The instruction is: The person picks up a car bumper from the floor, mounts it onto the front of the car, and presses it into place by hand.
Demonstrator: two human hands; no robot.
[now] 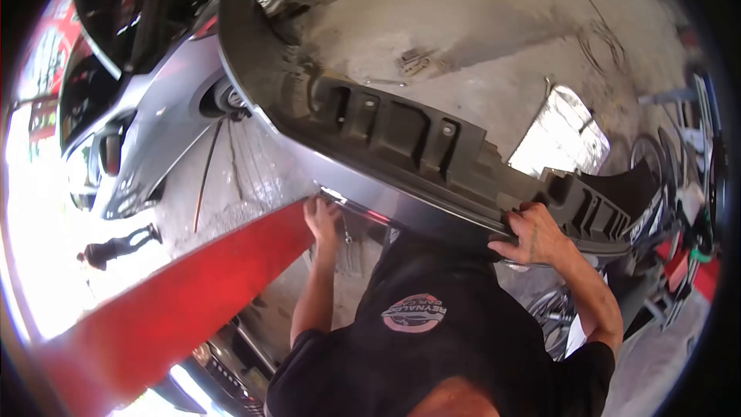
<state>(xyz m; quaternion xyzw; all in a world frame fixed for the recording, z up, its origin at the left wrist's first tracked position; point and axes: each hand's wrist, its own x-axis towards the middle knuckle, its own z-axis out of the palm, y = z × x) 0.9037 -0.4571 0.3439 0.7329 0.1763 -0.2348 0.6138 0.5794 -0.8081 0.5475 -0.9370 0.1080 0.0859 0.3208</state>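
Clamping bumper (421, 170) edge w/ fingers: R hand (534, 237); L hand (320, 218) at outer face, can't tell if its fingers grip.

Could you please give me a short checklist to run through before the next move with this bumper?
1. Right hand on the bumper: ok; closed at its edge.
2. Left hand secure: cannot tell; its contact with the bumper is unclear.
3. Bumper clear of the silver car: cannot tell; they overlap in view.
4. Bumper clear of the red beam: cannot tell; gap unclear.
5. Floor free of loose tools: not ok; a wrench lies beyond the bumper.
6. Other person apart from the bumper: ok.
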